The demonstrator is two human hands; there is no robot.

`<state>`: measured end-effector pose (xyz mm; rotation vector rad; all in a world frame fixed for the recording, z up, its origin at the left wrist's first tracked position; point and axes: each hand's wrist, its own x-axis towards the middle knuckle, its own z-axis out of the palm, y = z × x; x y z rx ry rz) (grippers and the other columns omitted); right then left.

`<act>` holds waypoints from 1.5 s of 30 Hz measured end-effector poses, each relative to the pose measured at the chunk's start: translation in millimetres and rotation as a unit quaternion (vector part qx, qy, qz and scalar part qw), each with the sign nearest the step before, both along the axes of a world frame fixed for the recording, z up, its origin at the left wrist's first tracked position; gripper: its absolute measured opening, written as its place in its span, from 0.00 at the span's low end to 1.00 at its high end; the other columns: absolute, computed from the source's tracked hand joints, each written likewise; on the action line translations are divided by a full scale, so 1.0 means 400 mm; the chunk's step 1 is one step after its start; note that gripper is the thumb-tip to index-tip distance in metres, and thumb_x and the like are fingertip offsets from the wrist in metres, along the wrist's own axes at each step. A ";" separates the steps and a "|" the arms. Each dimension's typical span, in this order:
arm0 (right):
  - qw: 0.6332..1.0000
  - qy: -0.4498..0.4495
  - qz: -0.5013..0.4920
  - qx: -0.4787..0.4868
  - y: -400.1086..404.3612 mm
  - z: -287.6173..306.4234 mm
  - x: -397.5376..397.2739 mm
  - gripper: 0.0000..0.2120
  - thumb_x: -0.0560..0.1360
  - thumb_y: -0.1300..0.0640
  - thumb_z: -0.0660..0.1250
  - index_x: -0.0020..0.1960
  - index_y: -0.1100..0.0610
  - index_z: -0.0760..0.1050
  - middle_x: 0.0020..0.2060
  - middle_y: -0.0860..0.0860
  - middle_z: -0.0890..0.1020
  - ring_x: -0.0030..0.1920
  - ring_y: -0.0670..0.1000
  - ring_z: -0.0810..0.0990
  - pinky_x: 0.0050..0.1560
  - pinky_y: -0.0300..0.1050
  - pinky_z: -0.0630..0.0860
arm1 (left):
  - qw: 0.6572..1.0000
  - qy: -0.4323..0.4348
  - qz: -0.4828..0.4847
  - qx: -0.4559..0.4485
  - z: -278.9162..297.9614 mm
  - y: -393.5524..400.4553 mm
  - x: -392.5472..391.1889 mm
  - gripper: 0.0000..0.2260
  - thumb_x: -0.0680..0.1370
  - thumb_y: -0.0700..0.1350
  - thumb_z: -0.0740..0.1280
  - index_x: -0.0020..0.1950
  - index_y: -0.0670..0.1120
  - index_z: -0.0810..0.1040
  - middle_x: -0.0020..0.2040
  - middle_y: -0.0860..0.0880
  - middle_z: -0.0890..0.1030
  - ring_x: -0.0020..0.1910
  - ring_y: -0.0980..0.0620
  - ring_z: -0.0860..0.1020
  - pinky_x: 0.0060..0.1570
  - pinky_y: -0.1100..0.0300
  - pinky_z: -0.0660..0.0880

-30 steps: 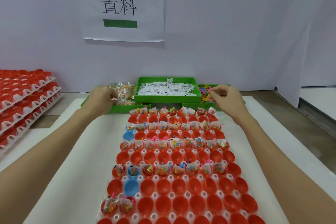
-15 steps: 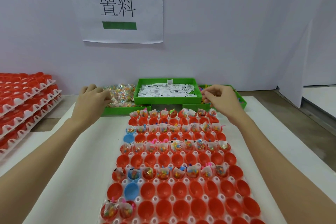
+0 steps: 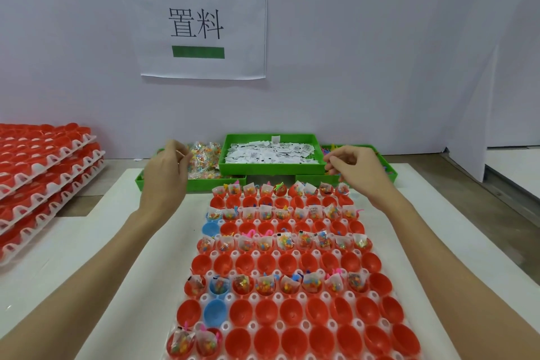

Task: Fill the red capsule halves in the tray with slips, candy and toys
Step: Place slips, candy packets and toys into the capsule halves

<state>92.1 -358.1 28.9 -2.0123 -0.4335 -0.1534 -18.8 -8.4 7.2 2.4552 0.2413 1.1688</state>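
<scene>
Left hand (image 3: 165,171): raised, fingers curled, tips pinching what looked like a thin pale strip just beside the candy packets (image 3: 204,159) in the left green bin (image 3: 163,184).
Right hand (image 3: 355,168): fingers bent inward over the right green bin (image 3: 390,168) of toys (image 3: 328,150); whether they held anything could not be told.
Slips (image 3: 271,152): heaped in the middle green bin (image 3: 271,168), between both sets of fingertips.
Tray (image 3: 254,297) of red capsule halves (image 3: 289,313): nearer the person than the fingers; rows alternately filled and unfilled.
</scene>
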 end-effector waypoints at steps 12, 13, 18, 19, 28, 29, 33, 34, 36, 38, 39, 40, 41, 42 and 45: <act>1.000 -0.016 -0.006 0.006 -0.014 -0.008 -0.037 0.09 0.82 0.65 0.64 0.51 0.58 0.83 0.42 0.54 0.86 0.44 0.55 0.85 0.41 0.50 0.82 | 0.982 0.087 0.062 -0.156 0.019 0.057 0.010 0.38 0.77 0.41 0.76 0.82 0.44 0.60 0.50 0.35 0.81 0.50 0.40 0.78 0.58 0.45 0.74; 0.999 -0.031 -0.011 -0.013 -0.008 -0.008 -0.036 0.09 0.82 0.65 0.64 0.52 0.58 0.83 0.43 0.53 0.86 0.44 0.54 0.85 0.45 0.49 0.82 | 0.979 0.082 0.060 -0.175 0.019 0.062 0.006 0.37 0.77 0.41 0.76 0.82 0.43 0.61 0.47 0.39 0.80 0.47 0.41 0.78 0.57 0.46 0.74; 0.975 -0.122 -0.002 -0.188 0.053 0.021 0.013 0.11 0.83 0.61 0.64 0.61 0.56 0.83 0.55 0.54 0.84 0.47 0.48 0.80 0.54 0.44 0.76 | 0.964 0.018 -0.020 -0.265 0.009 0.026 -0.041 0.04 0.80 0.38 0.72 0.54 0.43 0.85 0.46 0.42 0.87 0.32 0.53 0.83 0.36 0.68 0.78; 0.964 -0.136 0.012 -0.228 0.067 0.028 0.028 0.12 0.83 0.61 0.64 0.62 0.57 0.83 0.58 0.55 0.83 0.50 0.49 0.81 0.57 0.45 0.75 | 0.961 0.008 -0.027 -0.275 0.001 0.009 -0.053 0.03 0.80 0.38 0.72 0.52 0.45 0.84 0.44 0.43 0.86 0.29 0.56 0.81 0.35 0.67 0.78; 0.892 -0.105 0.073 -0.433 0.134 0.059 0.149 0.12 0.79 0.58 0.72 0.61 0.61 0.83 0.56 0.57 0.85 0.54 0.56 0.83 0.57 0.47 0.77 | 0.907 0.032 -0.151 -0.391 -0.016 -0.152 -0.166 0.04 0.79 0.40 0.72 0.51 0.45 0.87 0.41 0.48 0.87 0.30 0.55 0.82 0.34 0.66 0.79; 0.890 -0.105 0.077 -0.438 0.136 0.064 0.156 0.12 0.78 0.58 0.72 0.60 0.60 0.83 0.56 0.56 0.85 0.52 0.54 0.83 0.53 0.44 0.75 | 0.898 0.032 -0.171 -0.404 -0.006 -0.159 -0.174 0.04 0.79 0.39 0.73 0.51 0.45 0.87 0.42 0.48 0.87 0.32 0.54 0.83 0.36 0.66 0.80; 0.878 -0.081 0.086 -0.464 0.144 0.072 0.175 0.04 0.77 0.62 0.73 0.50 0.57 0.85 0.50 0.53 0.87 0.42 0.47 0.79 0.45 0.40 0.73 | 0.892 0.023 -0.204 -0.402 0.009 -0.180 -0.192 0.06 0.78 0.39 0.73 0.54 0.47 0.86 0.43 0.49 0.87 0.38 0.51 0.86 0.40 0.67 0.80; 0.877 -0.078 0.085 -0.467 0.147 0.073 0.176 0.03 0.77 0.62 0.73 0.49 0.57 0.85 0.49 0.53 0.86 0.42 0.47 0.79 0.45 0.41 0.73 | 0.896 0.021 -0.207 -0.393 0.008 -0.185 -0.196 0.07 0.78 0.40 0.73 0.54 0.47 0.86 0.42 0.49 0.87 0.39 0.51 0.86 0.41 0.68 0.80; 0.877 -0.070 0.079 -0.469 0.152 0.074 0.179 0.03 0.77 0.63 0.72 0.48 0.58 0.85 0.49 0.54 0.86 0.43 0.49 0.79 0.47 0.43 0.74 | 0.899 0.021 -0.218 -0.379 0.006 -0.190 -0.199 0.06 0.78 0.40 0.73 0.54 0.48 0.86 0.40 0.49 0.87 0.39 0.51 0.86 0.41 0.67 0.80; 0.876 -0.061 0.077 -0.472 0.153 0.073 0.182 0.04 0.78 0.64 0.71 0.49 0.59 0.85 0.50 0.55 0.86 0.45 0.50 0.79 0.48 0.44 0.75 | 0.898 0.027 -0.231 -0.374 0.005 -0.191 -0.200 0.05 0.78 0.40 0.73 0.53 0.47 0.86 0.40 0.48 0.87 0.38 0.51 0.86 0.42 0.67 0.80; 0.875 -0.060 0.077 -0.474 0.152 0.074 0.182 0.04 0.78 0.63 0.71 0.50 0.60 0.85 0.51 0.55 0.86 0.45 0.50 0.79 0.48 0.44 0.75 | 0.897 0.030 -0.236 -0.373 0.005 -0.192 -0.201 0.05 0.78 0.40 0.73 0.53 0.47 0.86 0.39 0.48 0.87 0.38 0.51 0.86 0.42 0.67 0.80; 0.874 -0.060 0.077 -0.476 0.150 0.074 0.181 0.05 0.79 0.61 0.71 0.52 0.60 0.84 0.51 0.54 0.86 0.46 0.50 0.79 0.49 0.44 0.74 | 0.897 0.032 -0.238 -0.372 0.004 -0.193 -0.201 0.05 0.78 0.40 0.73 0.53 0.47 0.86 0.38 0.47 0.87 0.38 0.51 0.86 0.42 0.67 0.80; 0.874 -0.059 0.077 -0.476 0.148 0.075 0.180 0.08 0.79 0.58 0.71 0.55 0.60 0.84 0.51 0.54 0.85 0.48 0.51 0.79 0.49 0.43 0.73 | 0.897 0.033 -0.238 -0.371 0.004 -0.193 -0.202 0.05 0.78 0.40 0.73 0.53 0.47 0.86 0.38 0.47 0.87 0.38 0.51 0.86 0.42 0.67 0.80; 0.875 -0.056 0.078 -0.474 0.145 0.077 0.180 0.11 0.79 0.56 0.72 0.58 0.60 0.83 0.51 0.53 0.83 0.50 0.52 0.79 0.50 0.43 0.72 | 0.897 0.034 -0.238 -0.371 0.004 -0.192 -0.202 0.05 0.78 0.41 0.73 0.52 0.47 0.86 0.38 0.47 0.87 0.38 0.50 0.86 0.42 0.67 0.80; 0.882 -0.042 0.082 -0.462 0.145 0.080 0.183 0.10 0.78 0.57 0.72 0.57 0.59 0.84 0.55 0.55 0.84 0.57 0.54 0.81 0.51 0.42 0.72 | 0.899 0.039 -0.239 -0.366 0.003 -0.188 -0.204 0.05 0.78 0.40 0.73 0.52 0.48 0.86 0.40 0.47 0.87 0.39 0.50 0.86 0.42 0.66 0.80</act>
